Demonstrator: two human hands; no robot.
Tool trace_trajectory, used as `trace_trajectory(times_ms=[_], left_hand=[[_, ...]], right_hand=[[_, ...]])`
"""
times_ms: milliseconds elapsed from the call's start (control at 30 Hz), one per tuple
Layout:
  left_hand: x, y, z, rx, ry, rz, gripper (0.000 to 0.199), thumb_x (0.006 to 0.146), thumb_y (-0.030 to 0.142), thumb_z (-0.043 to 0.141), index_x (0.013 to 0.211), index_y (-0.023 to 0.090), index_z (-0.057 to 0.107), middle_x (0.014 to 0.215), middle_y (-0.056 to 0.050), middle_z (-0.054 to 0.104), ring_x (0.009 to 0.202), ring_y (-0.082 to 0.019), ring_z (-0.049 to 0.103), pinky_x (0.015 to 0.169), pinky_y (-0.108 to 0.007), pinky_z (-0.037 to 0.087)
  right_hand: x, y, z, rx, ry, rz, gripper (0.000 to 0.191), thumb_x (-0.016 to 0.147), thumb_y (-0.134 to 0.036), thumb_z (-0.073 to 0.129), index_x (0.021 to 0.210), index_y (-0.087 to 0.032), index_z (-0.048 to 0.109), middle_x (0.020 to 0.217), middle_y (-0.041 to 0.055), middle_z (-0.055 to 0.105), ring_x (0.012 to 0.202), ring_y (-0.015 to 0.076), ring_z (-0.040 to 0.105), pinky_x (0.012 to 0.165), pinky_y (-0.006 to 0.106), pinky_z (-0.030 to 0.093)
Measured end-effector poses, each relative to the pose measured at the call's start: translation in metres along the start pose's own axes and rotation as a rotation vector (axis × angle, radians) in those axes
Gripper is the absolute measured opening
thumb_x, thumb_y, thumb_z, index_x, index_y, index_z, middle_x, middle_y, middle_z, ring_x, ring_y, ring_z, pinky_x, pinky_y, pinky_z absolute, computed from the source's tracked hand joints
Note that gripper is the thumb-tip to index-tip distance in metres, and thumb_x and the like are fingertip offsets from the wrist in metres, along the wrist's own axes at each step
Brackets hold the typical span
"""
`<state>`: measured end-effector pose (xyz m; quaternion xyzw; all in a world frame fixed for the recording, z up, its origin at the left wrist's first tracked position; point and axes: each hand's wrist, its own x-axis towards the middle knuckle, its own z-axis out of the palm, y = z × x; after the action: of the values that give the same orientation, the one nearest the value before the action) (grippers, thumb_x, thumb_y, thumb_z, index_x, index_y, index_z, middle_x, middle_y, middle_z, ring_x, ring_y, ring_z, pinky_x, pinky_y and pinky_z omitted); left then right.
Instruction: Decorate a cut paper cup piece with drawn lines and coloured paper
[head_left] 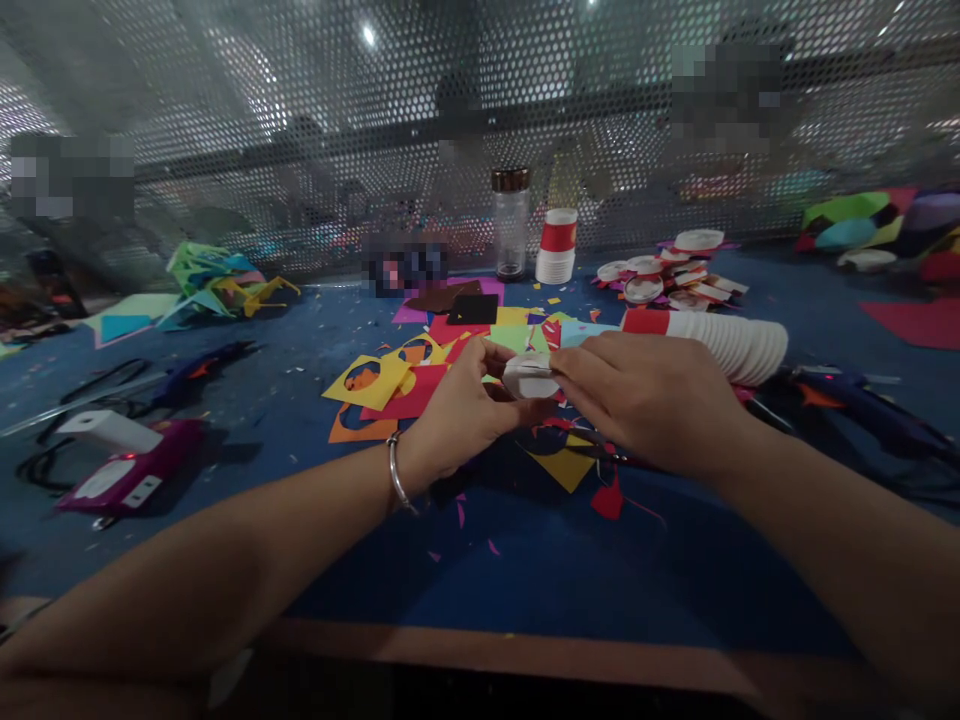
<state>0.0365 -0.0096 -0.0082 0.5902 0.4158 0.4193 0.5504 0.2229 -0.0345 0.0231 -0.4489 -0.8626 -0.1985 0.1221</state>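
Observation:
A small, round, white piece that looks like a cut-down paper cup (529,376) is held between both hands over the middle of the table. My left hand (466,408) curls around its left side, thumb below and fingers above. At the piece's right edge, my right hand (649,398) pinches with thumb and fingertips. Scissors (581,440) with dark handles lie under the hands, partly hidden. Yellow paper with cut-out holes (375,380) and other coloured sheets spread behind my left hand. A stack of white paper cups (724,343) lies sideways just beyond my right hand.
A clear jar (511,235) and an upright cup stack (556,250) stand near the mesh screen (300,130). Cut cup pieces (664,278) are piled at back right. Glue guns lie right (862,400) and left (196,372), the left one near a magenta power strip (161,462).

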Motion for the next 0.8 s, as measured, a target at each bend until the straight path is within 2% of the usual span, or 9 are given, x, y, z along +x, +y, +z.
trace_trajectory(times_ms=[200,367,500,700,800], left_hand=[[-0.001,-0.001,0.0,-0.059,-0.014,0.002,0.055,0.058,0.014,0.088,0.097,0.019,0.049,0.091,0.0,0.064,0.074,-0.013,0.064,0.069,-0.029,0.051],[0.0,-0.004,0.001,-0.118,-0.021,0.016,0.056,0.059,0.012,0.085,0.102,0.018,0.05,0.094,-0.001,0.064,0.083,-0.015,0.064,0.076,-0.03,0.052],[0.001,-0.006,0.002,-0.2,-0.032,-0.037,0.059,0.058,0.007,0.084,0.105,0.018,0.05,0.092,0.002,0.064,0.08,-0.012,0.063,0.076,-0.028,0.052],[0.0,-0.004,0.004,-0.318,-0.047,-0.096,0.052,0.061,0.002,0.079,0.102,0.018,0.051,0.089,0.002,0.065,0.078,-0.012,0.065,0.077,-0.028,0.053],[0.0,0.0,0.003,-0.403,-0.087,-0.13,0.042,0.069,0.007,0.077,0.1,0.017,0.051,0.086,0.001,0.067,0.077,-0.013,0.066,0.077,-0.031,0.056]], right_hand=[[-0.001,-0.003,0.006,0.018,-0.054,-0.031,0.03,0.097,-0.026,0.042,0.102,-0.018,0.071,0.088,0.0127,0.073,0.077,0.0263,0.066,0.054,0.033,0.025],[-0.002,0.003,0.011,0.114,-0.04,0.018,0.032,0.099,-0.033,0.044,0.115,-0.021,0.068,0.099,0.0113,0.075,0.086,0.0265,0.068,0.055,0.031,0.031],[-0.003,0.006,0.01,0.154,-0.043,0.015,0.032,0.098,-0.034,0.046,0.118,-0.022,0.067,0.104,0.0113,0.075,0.089,0.0279,0.068,0.058,0.032,0.037],[-0.004,0.009,0.01,0.192,-0.086,0.005,0.034,0.099,-0.035,0.044,0.119,-0.019,0.067,0.107,0.0115,0.073,0.095,0.0292,0.068,0.067,0.035,0.047],[-0.004,0.01,0.01,0.226,-0.086,0.014,0.033,0.097,-0.032,0.046,0.12,-0.019,0.067,0.108,0.0123,0.073,0.096,0.0292,0.069,0.07,0.037,0.05]])
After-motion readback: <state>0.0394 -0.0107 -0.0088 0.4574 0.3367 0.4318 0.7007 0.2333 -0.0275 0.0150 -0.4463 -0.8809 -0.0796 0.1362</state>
